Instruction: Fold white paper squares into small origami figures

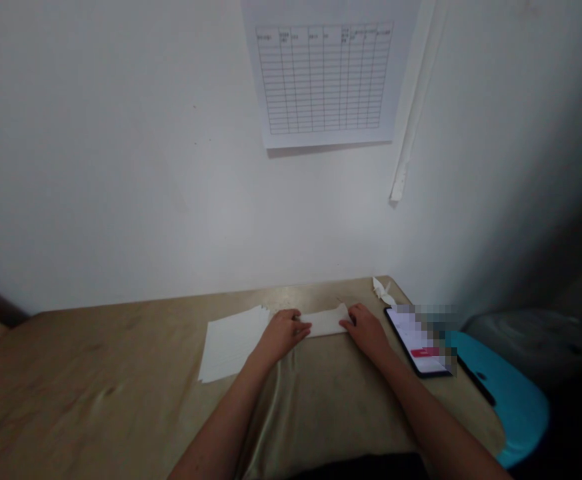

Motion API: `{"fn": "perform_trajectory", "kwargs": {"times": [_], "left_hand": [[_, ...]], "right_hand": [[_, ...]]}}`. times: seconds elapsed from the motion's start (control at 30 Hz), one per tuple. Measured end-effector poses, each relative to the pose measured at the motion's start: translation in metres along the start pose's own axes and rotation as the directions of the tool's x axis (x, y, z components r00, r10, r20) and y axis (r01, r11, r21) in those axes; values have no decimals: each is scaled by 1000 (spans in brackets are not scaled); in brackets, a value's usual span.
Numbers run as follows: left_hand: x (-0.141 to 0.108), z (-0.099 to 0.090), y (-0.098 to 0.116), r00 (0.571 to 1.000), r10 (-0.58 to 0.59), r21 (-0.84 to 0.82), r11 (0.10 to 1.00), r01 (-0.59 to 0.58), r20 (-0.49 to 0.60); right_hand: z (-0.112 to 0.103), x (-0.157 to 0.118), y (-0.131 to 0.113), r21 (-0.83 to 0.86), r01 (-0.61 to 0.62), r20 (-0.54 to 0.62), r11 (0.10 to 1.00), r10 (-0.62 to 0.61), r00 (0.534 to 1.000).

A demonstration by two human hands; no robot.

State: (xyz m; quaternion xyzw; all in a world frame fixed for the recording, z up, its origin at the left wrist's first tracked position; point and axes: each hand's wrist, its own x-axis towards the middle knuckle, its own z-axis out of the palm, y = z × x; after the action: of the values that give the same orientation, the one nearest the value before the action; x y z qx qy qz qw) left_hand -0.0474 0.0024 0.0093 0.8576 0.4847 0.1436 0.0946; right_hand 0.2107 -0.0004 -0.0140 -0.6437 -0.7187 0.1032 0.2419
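Note:
A white sheet of paper (pixel 325 323), folded into a narrow strip, lies on the table between my two hands. My left hand (pixel 287 332) grips its left end, thumb and fingers pinched at the edge. At the right end, my right hand (pixel 365 327) pinches the paper between thumb and fingers, where a corner stands up a little. To the left of my left hand, partly under that forearm, rests a stack of white paper sheets (pixel 228 343).
A tablet or phone (pixel 415 340) with a lit screen lies right of my right hand. Behind it is a small folded white paper piece (pixel 383 291). A turquoise stool (pixel 515 393) stands beyond the table's right edge. A printed chart (pixel 325 80) hangs on the wall.

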Motion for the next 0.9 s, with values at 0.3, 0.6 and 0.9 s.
{"fn": "perform_trajectory", "kwargs": {"times": [0.3, 0.6, 0.9], "left_hand": [[1, 4, -4, 1000, -11, -48, 999, 11, -1], [1, 1, -2, 1000, -6, -18, 1000, 6, 14], [2, 1, -4, 1000, -2, -8, 1000, 2, 11]], "right_hand": [[6, 1, -7, -102, -44, -20, 994, 42, 999], [6, 1, -16, -148, -89, -31, 985, 85, 996], [5, 1, -19, -213, -84, -18, 974, 82, 996]]}}
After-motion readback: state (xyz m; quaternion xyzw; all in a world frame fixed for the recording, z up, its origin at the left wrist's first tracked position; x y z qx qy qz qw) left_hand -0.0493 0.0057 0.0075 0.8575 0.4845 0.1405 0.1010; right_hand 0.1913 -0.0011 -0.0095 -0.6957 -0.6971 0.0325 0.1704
